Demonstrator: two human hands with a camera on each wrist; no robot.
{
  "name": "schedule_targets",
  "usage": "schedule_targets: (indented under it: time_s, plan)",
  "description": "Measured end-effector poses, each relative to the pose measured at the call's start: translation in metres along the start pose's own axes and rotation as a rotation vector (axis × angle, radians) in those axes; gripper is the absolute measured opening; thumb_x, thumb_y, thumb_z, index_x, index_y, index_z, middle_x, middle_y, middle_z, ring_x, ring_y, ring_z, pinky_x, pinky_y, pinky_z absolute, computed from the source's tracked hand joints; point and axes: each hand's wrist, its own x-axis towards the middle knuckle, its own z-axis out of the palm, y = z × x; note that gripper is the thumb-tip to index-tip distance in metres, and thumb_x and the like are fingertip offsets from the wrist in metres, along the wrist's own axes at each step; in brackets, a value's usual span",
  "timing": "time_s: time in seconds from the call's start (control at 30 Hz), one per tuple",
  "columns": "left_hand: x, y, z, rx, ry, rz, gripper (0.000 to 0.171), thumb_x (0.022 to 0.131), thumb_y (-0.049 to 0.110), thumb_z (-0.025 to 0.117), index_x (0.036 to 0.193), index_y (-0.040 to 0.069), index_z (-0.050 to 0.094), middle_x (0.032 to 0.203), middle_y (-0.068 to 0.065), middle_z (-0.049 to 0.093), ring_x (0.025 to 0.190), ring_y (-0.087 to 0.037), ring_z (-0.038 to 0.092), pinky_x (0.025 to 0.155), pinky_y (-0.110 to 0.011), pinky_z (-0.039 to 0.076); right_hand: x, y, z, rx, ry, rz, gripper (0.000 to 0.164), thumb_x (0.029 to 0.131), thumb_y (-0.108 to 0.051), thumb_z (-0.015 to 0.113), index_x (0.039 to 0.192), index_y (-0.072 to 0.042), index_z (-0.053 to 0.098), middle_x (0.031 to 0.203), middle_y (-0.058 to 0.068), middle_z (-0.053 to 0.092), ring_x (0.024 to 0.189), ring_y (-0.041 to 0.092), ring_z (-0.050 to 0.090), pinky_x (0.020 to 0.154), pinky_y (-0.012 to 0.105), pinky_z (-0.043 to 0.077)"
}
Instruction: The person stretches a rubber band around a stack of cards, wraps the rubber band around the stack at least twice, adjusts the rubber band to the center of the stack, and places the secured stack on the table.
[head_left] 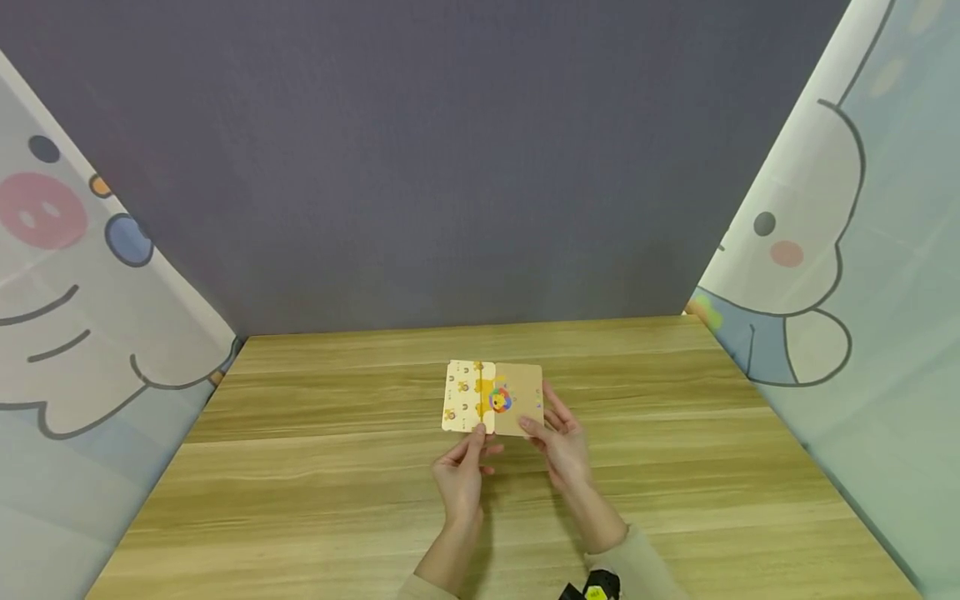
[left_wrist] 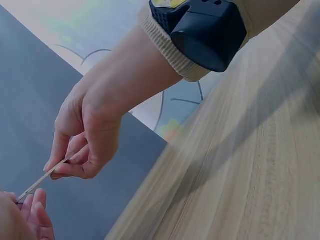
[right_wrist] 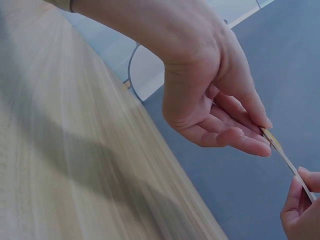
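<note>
A thin, small booklet (head_left: 517, 379) is held up over the table by both hands. Its left part is cream with small printed animals, its right part plain tan, and a yellow cartoon lion in a colourful ring sits near the join. My left hand (head_left: 459, 479) pinches the lower edge by the join, thumb on top. My right hand (head_left: 564, 446) grips the tan part at its lower right, its thumb on the face and fingers behind. Edge-on in the left wrist view, the booklet (left_wrist: 37, 184) runs between the right hand (left_wrist: 92, 130) and the left hand (left_wrist: 22, 217).
A wood-grain table (head_left: 300, 492) lies beneath the hands. Behind it rises a dark grey panel (head_left: 465, 167). Curtains with cartoon animals hang at the left (head_left: 67, 317) and right (head_left: 862, 292). A black camera (left_wrist: 210, 37) is worn on the right wrist.
</note>
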Motion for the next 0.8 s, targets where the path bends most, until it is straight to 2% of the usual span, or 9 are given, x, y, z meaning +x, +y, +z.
schedule_targets:
  time_s: [0.23,0.43,0.5,0.53,0.63,0.73,0.77,0.8]
  plan:
    - [-0.002,-0.003,0.002,0.01,-0.075,-0.059,0.03,0.084,0.019,0.061,0.091,-0.01,0.063,0.077,-0.01,0.066,0.067,-0.018,0.064,0.046,-0.017,0.045,-0.004,0.002,0.001,-0.018,-0.063,-0.009,0.068,0.078,0.01,0.059,0.137,-0.004,0.028,0.095,0.003,0.062,0.07,0.009,0.059,0.061,0.017,0.047]
    - [-0.003,-0.004,0.001,0.051,-0.092,-0.065,0.033,0.083,0.023,0.063,0.09,-0.009,0.064,0.078,-0.01,0.067,0.064,-0.016,0.064,0.045,-0.017,0.045,-0.002,0.002,0.001,0.0,-0.019,0.01,0.067,0.077,0.011,0.06,0.136,-0.006,0.032,0.093,0.003,0.062,0.07,0.01,0.06,0.059,0.017,0.048]
    - [-0.003,-0.006,0.0,0.085,-0.119,-0.044,0.033,0.083,0.024,0.063,0.09,-0.008,0.065,0.077,-0.01,0.067,0.062,-0.016,0.063,0.043,-0.018,0.044,-0.001,0.001,0.001,0.009,-0.005,0.021,0.066,0.077,0.011,0.06,0.135,-0.008,0.034,0.093,0.003,0.063,0.07,0.011,0.06,0.059,0.018,0.048]
    - [0.002,-0.017,-0.004,0.089,-0.154,0.014,0.03,0.083,0.023,0.063,0.089,-0.007,0.065,0.077,-0.009,0.067,0.062,-0.016,0.063,0.043,-0.018,0.044,-0.001,0.001,0.001,0.017,0.002,0.029,0.066,0.077,0.012,0.06,0.135,-0.009,0.035,0.093,0.003,0.063,0.07,0.012,0.06,0.059,0.018,0.048]
    - [0.003,-0.018,-0.007,0.153,-0.226,0.09,0.03,0.084,0.022,0.062,0.09,-0.008,0.064,0.076,-0.011,0.066,0.061,-0.021,0.063,0.04,-0.019,0.045,-0.001,0.0,0.0,0.011,0.018,0.038,0.065,0.077,0.012,0.06,0.134,-0.01,0.037,0.093,0.003,0.063,0.071,0.012,0.06,0.059,0.018,0.048]
    - [0.004,-0.014,-0.011,0.194,-0.292,0.149,0.029,0.084,0.019,0.062,0.091,-0.01,0.063,0.076,-0.017,0.065,0.062,-0.028,0.063,0.042,-0.026,0.048,-0.001,-0.001,-0.001,0.003,0.026,0.04,0.065,0.076,0.011,0.06,0.134,-0.01,0.038,0.093,0.003,0.063,0.071,0.012,0.06,0.059,0.019,0.048]
    - [0.0,-0.001,-0.008,0.225,-0.291,0.115,0.03,0.084,0.019,0.062,0.091,-0.011,0.062,0.076,-0.019,0.064,0.062,-0.03,0.063,0.043,-0.028,0.05,-0.001,-0.001,-0.001,0.001,0.024,0.039,0.065,0.076,0.011,0.06,0.134,-0.01,0.038,0.093,0.003,0.063,0.071,0.012,0.06,0.059,0.019,0.048]
    - [0.0,0.003,-0.009,0.233,-0.303,0.108,0.029,0.083,0.017,0.063,0.09,-0.01,0.063,0.075,-0.02,0.064,0.062,-0.029,0.063,0.044,-0.03,0.05,-0.001,-0.001,-0.002,-0.002,0.021,0.039,0.065,0.077,0.012,0.06,0.134,-0.01,0.037,0.092,0.003,0.063,0.071,0.012,0.06,0.059,0.019,0.048]
